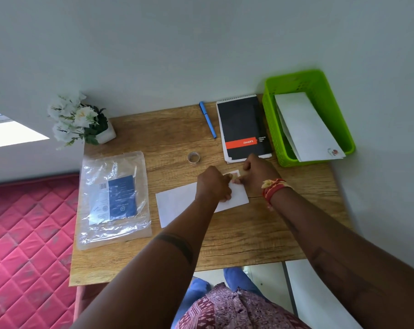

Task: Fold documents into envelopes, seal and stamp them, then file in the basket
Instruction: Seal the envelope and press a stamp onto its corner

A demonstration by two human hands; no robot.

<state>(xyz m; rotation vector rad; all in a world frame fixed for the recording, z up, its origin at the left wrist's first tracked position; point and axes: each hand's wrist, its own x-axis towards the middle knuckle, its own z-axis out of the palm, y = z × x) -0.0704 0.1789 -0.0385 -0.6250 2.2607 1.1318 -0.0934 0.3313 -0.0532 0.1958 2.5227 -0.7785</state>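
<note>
Pale grey wall backs the small wood-grain worktop (172, 138) that I am looking down on, with a pink quilted mattress (28, 233) beside its left edge. My left hand (214, 184) rests on the white paper envelope (177, 203) lying flat near the middle of the worktop, fingers curled at its far right corner. My right hand (258, 174), a red and yellow thread bracelet (273, 186) on its wrist, meets the left at that corner, and the fingertips of both pinch a small pale postage stamp (234, 173) that sits at the envelope's upper edge; I cannot tell whether the stamp is already stuck down. Just beyond the hands lies a black spiral notepad with an orange band (244, 129), with a blue pen (208, 119) to its left and a small roll of clear tape (193, 157) nearer me. At the far right corner stands a bright green plastic basket (270, 119) holding white envelopes (305, 129) leaning inside, one with a stamp showing. On the left side lies a clear plastic packet with a blue printed insert (115, 198), and behind it a white pot of white artificial flowers (80, 119).
</note>
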